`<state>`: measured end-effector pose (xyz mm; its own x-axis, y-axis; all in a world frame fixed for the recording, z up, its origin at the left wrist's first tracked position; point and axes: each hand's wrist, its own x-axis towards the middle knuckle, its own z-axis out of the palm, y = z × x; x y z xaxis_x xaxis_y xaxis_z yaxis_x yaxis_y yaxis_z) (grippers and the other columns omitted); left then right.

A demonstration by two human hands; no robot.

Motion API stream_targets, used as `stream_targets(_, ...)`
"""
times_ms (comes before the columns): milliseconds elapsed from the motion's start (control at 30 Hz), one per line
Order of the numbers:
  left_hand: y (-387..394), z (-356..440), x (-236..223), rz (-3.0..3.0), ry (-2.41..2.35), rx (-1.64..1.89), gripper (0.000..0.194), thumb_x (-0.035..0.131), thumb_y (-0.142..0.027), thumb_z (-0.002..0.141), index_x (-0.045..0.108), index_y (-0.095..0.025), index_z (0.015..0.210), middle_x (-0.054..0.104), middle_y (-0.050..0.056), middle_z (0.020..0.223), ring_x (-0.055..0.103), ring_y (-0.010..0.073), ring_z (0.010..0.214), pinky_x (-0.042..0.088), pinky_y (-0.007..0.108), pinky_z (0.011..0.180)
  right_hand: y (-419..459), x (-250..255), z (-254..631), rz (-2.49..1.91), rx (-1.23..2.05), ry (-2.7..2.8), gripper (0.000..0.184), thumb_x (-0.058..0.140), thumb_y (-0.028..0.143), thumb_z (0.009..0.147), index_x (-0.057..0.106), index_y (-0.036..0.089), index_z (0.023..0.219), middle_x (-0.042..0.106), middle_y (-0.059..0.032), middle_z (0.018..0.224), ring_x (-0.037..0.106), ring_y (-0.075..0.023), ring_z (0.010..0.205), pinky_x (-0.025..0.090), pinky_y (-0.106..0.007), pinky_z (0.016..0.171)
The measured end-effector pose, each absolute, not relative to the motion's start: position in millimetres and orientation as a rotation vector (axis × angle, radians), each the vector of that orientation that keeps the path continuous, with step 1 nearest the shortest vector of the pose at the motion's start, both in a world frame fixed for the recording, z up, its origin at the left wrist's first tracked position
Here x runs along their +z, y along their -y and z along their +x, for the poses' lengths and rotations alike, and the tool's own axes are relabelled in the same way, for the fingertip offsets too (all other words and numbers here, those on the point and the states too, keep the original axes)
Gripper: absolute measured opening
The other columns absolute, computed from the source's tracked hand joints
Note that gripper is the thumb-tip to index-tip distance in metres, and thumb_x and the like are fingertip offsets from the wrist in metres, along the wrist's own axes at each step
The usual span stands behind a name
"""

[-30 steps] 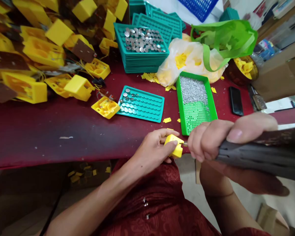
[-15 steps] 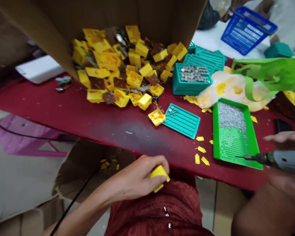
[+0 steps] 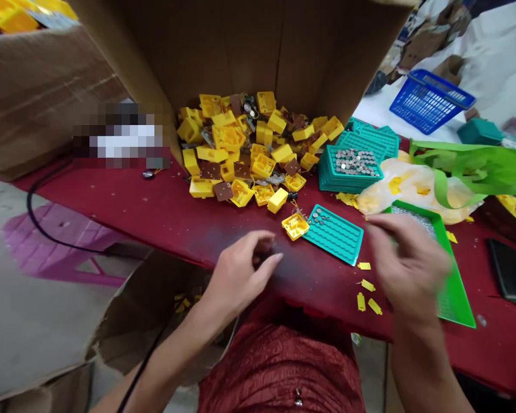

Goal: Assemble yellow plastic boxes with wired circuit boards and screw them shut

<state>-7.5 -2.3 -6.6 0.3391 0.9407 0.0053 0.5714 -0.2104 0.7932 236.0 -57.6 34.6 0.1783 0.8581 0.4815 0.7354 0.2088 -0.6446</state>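
Observation:
My left hand [image 3: 244, 268] hovers over the front of the red-covered table, fingers curved and thumb apart, with nothing visible between them. Ahead of it lies an open yellow plastic case [image 3: 295, 226] with small parts and thin wires inside. That case touches the corner of a teal ridged tray [image 3: 337, 236], which carries a few round metal button cells. My right hand [image 3: 408, 267], blurred by motion, is between this tray and a green perforated tray [image 3: 456, 298] of small silvery pieces, partly covering the latter. Beside its wrist are several small yellow covers [image 3: 368, 285].
A cardboard box [image 3: 258, 46] on its side spills yellow cases [image 3: 227, 140] with brown plates. Stacked teal trays [image 3: 348, 175] hold button cells. At right are a green bag [image 3: 477, 166] and a black phone [image 3: 508, 269]. A cardboard container [image 3: 129, 321] stands below the table edge.
The yellow case has left my left hand, whose fingers have spread. My right hand has let go of the electric screwdriver and moved left over the green tray. The view has shifted.

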Motion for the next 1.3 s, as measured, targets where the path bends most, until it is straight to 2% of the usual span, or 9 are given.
stream_targets(100, -15.2, 23.9, -21.5, 2.137, -1.297, 0.784, 0.052, 0.071, -0.034, 0.082, 0.054, -0.009, 0.125, 0.063, 0.020, 0.126, 0.058, 0.0322, 0.116, 0.043, 0.045, 0.102, 2.6, 9.7, 218.2, -1.628, 0.199, 1.719, 0.017, 0.054, 0.020, 0.092, 0.070, 0.019, 0.098, 0.073, -0.0070, 0.098, 0.067, -0.0206, 0.092, 0.051, -0.037, 0.086)
stream_targets(200, -29.7, 41.3, -35.3, 2.271, -1.293, 0.717, 0.058, 0.072, -0.035, 0.082, 0.051, -0.009, 0.129, 0.060, 0.022, 0.131, 0.055, 0.0375, 0.118, 0.044, 0.051, 0.099, -40.7, -4.8, 210.4, -1.779, 0.212, 1.834, 0.022, 0.050, 0.014, 0.091, 0.071, 0.016, 0.097, 0.074, -0.0100, 0.100, 0.067, -0.0228, 0.095, 0.050, -0.038, 0.089)
stream_targets(333, -37.1, 34.9, -33.4, 2.240, -1.247, 0.754, 0.038, 0.063, -0.026, 0.087, 0.056, -0.014, 0.122, 0.067, 0.017, 0.120, 0.061, 0.0322, 0.112, 0.046, 0.045, 0.097, -71.2, -12.3, 203.3, -1.812, 0.236, 1.949, 0.023, 0.051, 0.010, 0.089, 0.072, 0.015, 0.096, 0.073, -0.0112, 0.100, 0.066, -0.0238, 0.095, 0.049, -0.037, 0.088)
stream_targets(433, -31.2, 14.4, -21.4, 2.095, -1.200, 0.760, 0.032, 0.062, -0.027, 0.087, 0.059, -0.017, 0.116, 0.069, 0.013, 0.117, 0.064, 0.0274, 0.109, 0.047, 0.040, 0.097, -80.6, -19.2, 196.0, -1.818, 0.250, 2.024, 0.021, 0.060, 0.014, 0.086, 0.069, 0.016, 0.104, 0.071, -0.0116, 0.103, 0.063, -0.0246, 0.097, 0.048, -0.037, 0.088)
stream_targets(600, -20.8, -14.3, -11.6, 1.696, -1.271, 0.656, 0.035, 0.068, -0.035, 0.081, 0.063, -0.019, 0.111, 0.073, 0.008, 0.109, 0.068, 0.0202, 0.083, 0.054, 0.031, 0.073, -83.6, -33.9, 186.5, -1.843, 0.245, 2.065, 0.024, 0.060, 0.011, 0.085, 0.067, 0.015, 0.107, 0.068, -0.0137, 0.106, 0.060, -0.0266, 0.100, 0.047, -0.040, 0.089)
stream_targets(667, -20.6, -18.7, -14.5, 1.593, -1.274, 0.666, 0.039, 0.069, -0.040, 0.080, 0.064, -0.018, 0.111, 0.073, 0.008, 0.108, 0.067, 0.0182, 0.076, 0.053, 0.030, 0.070, -80.2, -36.5, 184.1, -1.859, 0.235, 2.043, 0.022, 0.057, 0.011, 0.087, 0.067, 0.014, 0.106, 0.068, -0.0155, 0.108, 0.060, -0.0278, 0.101, 0.047, -0.041, 0.090)
stream_targets(867, -26.1, -20.4, -18.7, 1.408, -1.190, 0.670, 0.045, 0.069, -0.045, 0.077, 0.063, -0.015, 0.110, 0.072, 0.011, 0.107, 0.068, 0.0223, 0.092, 0.053, 0.032, 0.075, -57.8, -30.4, 184.5, -1.871, 0.236, 1.922, 0.029, 0.052, 0.011, 0.089, 0.065, 0.010, 0.115, 0.070, -0.0154, 0.111, 0.064, -0.0263, 0.103, 0.049, -0.039, 0.094)
stream_targets(1033, -28.9, -26.6, -9.1, 1.330, -1.135, 0.661, 0.045, 0.072, -0.047, 0.074, 0.066, -0.014, 0.103, 0.073, 0.010, 0.102, 0.066, 0.0211, 0.086, 0.051, 0.029, 0.071, -48.9, -29.1, 197.5, -1.884, 0.226, 1.831, 0.036, 0.046, 0.009, 0.089, 0.064, 0.010, 0.120, 0.069, -0.0148, 0.116, 0.063, -0.0246, 0.107, 0.048, -0.038, 0.099)
stream_targets(1300, -23.5, -40.8, -7.6, 1.217, -1.073, 0.602, 0.039, 0.072, -0.045, 0.079, 0.067, -0.016, 0.105, 0.073, 0.006, 0.088, 0.065, 0.0178, 0.079, 0.049, 0.025, 0.065, -37.8, -23.1, 185.9, -1.812, 0.123, 1.893, 0.028, 0.053, 0.014, 0.089, 0.066, 0.017, 0.114, 0.063, -0.0144, 0.114, 0.055, -0.0294, 0.106, 0.046, -0.044, 0.094)
